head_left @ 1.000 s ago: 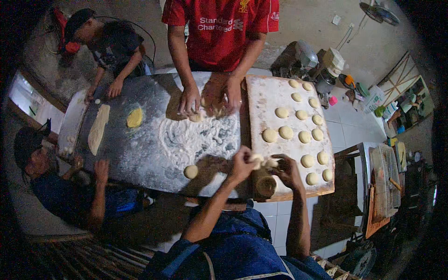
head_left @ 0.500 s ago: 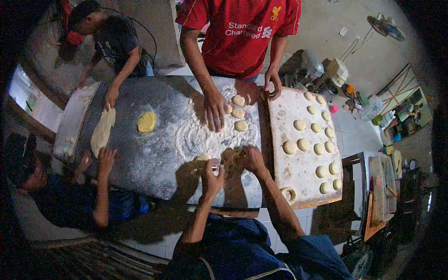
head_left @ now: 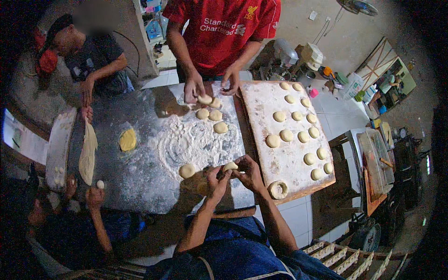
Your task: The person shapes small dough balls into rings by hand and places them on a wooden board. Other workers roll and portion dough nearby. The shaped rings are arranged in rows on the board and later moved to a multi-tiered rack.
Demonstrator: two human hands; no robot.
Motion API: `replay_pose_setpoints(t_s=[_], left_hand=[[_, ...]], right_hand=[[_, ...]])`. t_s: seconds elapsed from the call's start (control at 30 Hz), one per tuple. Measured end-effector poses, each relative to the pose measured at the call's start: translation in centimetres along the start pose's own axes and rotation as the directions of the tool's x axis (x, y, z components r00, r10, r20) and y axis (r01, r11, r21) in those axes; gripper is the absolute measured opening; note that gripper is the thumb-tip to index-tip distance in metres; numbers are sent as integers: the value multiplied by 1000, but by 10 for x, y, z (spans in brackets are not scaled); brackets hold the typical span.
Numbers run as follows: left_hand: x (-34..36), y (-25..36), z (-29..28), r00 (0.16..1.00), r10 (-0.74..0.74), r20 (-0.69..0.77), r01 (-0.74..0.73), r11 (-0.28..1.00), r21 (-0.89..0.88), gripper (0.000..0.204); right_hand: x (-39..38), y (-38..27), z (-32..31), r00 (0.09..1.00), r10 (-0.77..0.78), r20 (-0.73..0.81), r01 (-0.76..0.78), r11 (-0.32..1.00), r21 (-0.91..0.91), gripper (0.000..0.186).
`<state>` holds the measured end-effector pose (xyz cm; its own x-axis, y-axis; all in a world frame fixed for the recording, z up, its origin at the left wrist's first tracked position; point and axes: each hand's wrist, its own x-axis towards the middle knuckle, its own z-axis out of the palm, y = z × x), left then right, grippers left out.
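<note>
Above the near edge of the dark floured table (head_left: 126, 182), a small pale piece of dough (head_left: 230, 166) is pinched between my two hands. My left hand (head_left: 218, 181) closes its fingers on the dough's left end, while my right hand (head_left: 248, 174) grips the other end. To the left of my left hand a round dough piece (head_left: 187, 171) lies on the table. Loose white flour (head_left: 179, 142) is spread beyond it. Farther off sit several dough balls (head_left: 220, 127), close to the hands of a person in a red shirt (head_left: 219, 35), who holds dough too.
At the right stands a floured board (head_left: 261, 140) with several dough rounds and a ring-shaped wooden-looking piece (head_left: 278, 189) in its near corner. Yellow fat or dough (head_left: 127, 140) lies on the table's left half. Two co-workers at far left handle a long dough strip (head_left: 87, 156).
My hands, apart before, have come together on the dough piece. The view has shifted, so the table sits farther left. The person in red has drawn their hand back and picked up dough.
</note>
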<state>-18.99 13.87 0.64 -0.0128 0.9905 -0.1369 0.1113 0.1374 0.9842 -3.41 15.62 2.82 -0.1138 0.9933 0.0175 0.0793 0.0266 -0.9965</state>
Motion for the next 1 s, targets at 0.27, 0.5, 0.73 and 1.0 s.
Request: replay_pose_setpoints(t_s=[0.27, 0.5, 0.73, 1.0], left_hand=[[-11, 21, 13, 978, -110, 175, 195, 774, -603, 39], [-5, 35, 45, 973, 128, 191, 107, 484, -869, 39], [-4, 78, 106, 888, 442, -126, -416, 890, 186, 31], [1, 41, 158, 985, 155, -79, -145, 982, 121, 29]], right_hand=[[-18, -37, -19, 935, 81, 345, -205, 917, 341, 50], [0, 17, -53, 982, 185, 27, -174, 960, -219, 48], [-13, -18, -71, 961, 269, -70, -277, 944, -178, 64], [-34, -28, -125, 970, 240, -29, -241, 946, -215, 68]])
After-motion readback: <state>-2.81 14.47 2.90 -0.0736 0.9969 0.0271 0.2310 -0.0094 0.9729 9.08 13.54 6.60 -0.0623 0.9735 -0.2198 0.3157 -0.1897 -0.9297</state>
